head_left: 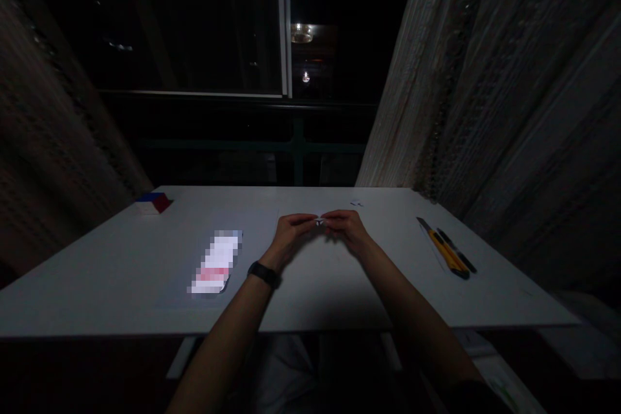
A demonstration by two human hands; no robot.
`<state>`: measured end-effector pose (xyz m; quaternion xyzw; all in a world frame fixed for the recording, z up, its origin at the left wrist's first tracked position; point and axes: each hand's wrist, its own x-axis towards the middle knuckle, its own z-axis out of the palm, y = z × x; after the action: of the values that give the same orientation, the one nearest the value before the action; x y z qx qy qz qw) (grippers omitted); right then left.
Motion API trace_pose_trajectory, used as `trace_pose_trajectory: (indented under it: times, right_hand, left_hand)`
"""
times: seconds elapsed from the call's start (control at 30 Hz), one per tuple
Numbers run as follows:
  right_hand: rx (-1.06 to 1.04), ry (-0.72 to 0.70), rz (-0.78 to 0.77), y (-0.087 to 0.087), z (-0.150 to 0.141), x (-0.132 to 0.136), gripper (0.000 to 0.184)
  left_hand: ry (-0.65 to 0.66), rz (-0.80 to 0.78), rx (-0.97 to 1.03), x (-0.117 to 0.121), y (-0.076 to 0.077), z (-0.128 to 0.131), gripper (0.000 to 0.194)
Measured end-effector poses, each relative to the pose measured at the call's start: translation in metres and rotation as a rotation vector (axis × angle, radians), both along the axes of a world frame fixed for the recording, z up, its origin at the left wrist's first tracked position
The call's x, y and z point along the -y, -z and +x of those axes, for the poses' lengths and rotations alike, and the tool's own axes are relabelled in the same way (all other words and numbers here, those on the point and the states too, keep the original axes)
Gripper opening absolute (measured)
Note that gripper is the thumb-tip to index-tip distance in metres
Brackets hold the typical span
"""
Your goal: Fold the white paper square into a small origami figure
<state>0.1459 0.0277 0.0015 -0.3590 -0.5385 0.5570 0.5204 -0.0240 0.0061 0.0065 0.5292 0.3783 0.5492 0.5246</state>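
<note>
Between my two hands, above the middle of the white table (320,301), is a small white piece (319,222), which looks like folded paper. My left hand (292,231), with a dark band on its wrist, pinches it from the left. From the right, the fingertips of my right hand (347,227) close on the same piece. Its exact shape is too small and dim to make out. Beyond my right hand lie a few tiny white scraps (357,203).
A lit phone (217,263) lies on a pale sheet at the left. Farther back stands a cube puzzle (153,203) in blue, red and white. On the right are a yellow utility knife (444,249) and a dark pen (457,250). Curtains (402,77) flank the dark window.
</note>
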Motion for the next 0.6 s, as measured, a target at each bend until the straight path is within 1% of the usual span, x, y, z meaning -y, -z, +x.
trace_pose_trajectory:
  times: [0.27,0.43,0.6]
  right_hand:
    - [0.003,0.003,-0.019,0.0011,-0.0003,0.0007,0.030]
    - [-0.017,-0.003,-0.029,0.0025,-0.0013,0.0000,0.033]
    - [-0.023,0.013,-0.038,0.0039,-0.0007,-0.0020,0.030]
  left_hand:
    - [-0.049,0.128,-0.094,-0.0039,0.0032,0.0007,0.032]
    - [-0.046,0.086,-0.089,-0.0030,0.0032,0.0011,0.034]
    - [-0.031,0.068,-0.077,-0.0021,0.0036,0.0017,0.038]
